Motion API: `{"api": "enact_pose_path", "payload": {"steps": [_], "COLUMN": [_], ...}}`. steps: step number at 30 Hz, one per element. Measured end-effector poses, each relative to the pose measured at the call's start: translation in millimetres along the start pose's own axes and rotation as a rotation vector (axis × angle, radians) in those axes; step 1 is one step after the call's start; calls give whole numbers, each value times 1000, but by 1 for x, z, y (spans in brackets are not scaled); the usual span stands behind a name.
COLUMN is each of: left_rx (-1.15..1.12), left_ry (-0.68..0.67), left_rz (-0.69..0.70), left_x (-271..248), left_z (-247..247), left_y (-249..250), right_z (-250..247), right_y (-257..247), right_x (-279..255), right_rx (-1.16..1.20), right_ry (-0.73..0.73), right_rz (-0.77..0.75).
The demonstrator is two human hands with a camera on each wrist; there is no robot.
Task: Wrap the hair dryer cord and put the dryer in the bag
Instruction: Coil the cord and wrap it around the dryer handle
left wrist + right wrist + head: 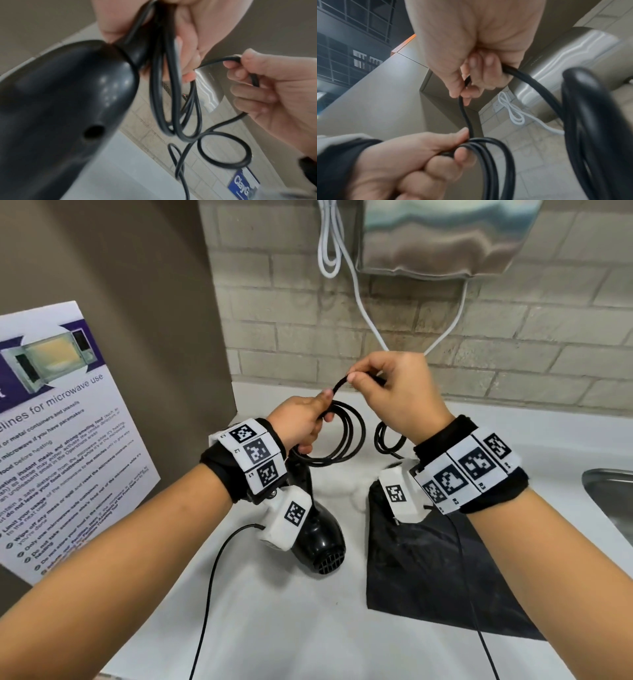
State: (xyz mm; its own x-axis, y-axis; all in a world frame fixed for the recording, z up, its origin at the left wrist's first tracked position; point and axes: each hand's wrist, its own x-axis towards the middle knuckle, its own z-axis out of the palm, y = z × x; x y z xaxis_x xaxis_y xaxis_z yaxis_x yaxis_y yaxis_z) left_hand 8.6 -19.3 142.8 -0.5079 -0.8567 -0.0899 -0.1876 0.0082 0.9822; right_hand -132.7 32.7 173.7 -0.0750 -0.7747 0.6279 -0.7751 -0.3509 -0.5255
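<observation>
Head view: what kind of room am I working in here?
Probably a shared kitchenette or break room: a microwave-use poster on the left wall, a metal sink set in the white counter, and a tiled back wall.

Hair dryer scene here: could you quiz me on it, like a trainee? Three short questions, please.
1. True or false: the hair dryer is already inside the black bag.
2. Which hand holds the finished loops of cord? A) left hand B) right hand
3. Fill in: the bag lies on the white ____.

Key: 1 false; 2 A; 3 counter.
</observation>
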Motion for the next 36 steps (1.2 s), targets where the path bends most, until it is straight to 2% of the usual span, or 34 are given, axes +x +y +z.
{"api": "enact_pose_path", "payload": {"steps": [5, 10, 13, 19, 23, 25, 27, 29, 33, 36], "left_rx": [-93, 19, -50, -145, -215, -242, -242, -242, -249, -224], "left_ry": [140, 141, 130, 73, 89, 118, 137, 140, 141, 147], "left_rz": [-4, -25, -18, 1, 14, 17, 18, 22, 31, 42], "left_x": [8, 8, 6, 5, 9, 11, 11, 11, 12, 10], "left_z": [-2, -3, -3, -3, -2, -6, -10, -11, -11, -11], "left_y": [-2, -2, -2, -4, -5, -6, -8, -10, -10, -10], "right_z": [22, 39, 41, 40, 42, 40, 36, 33, 32, 38], "right_y": [1, 7, 14, 37, 37, 46, 59, 73, 93, 105], "right_x": [-23, -31, -35, -47, -56, -62, -65, -66, -71, -75], "right_rx": [150, 282, 304, 262, 205, 22, -263, -380, -199, -114], "right_ry": [-195, -195, -230, -233, -316, -389, -448, -508, -520, -430], "right_rz": [44, 85, 63, 96, 94, 63, 9, 34, 104, 198]}}
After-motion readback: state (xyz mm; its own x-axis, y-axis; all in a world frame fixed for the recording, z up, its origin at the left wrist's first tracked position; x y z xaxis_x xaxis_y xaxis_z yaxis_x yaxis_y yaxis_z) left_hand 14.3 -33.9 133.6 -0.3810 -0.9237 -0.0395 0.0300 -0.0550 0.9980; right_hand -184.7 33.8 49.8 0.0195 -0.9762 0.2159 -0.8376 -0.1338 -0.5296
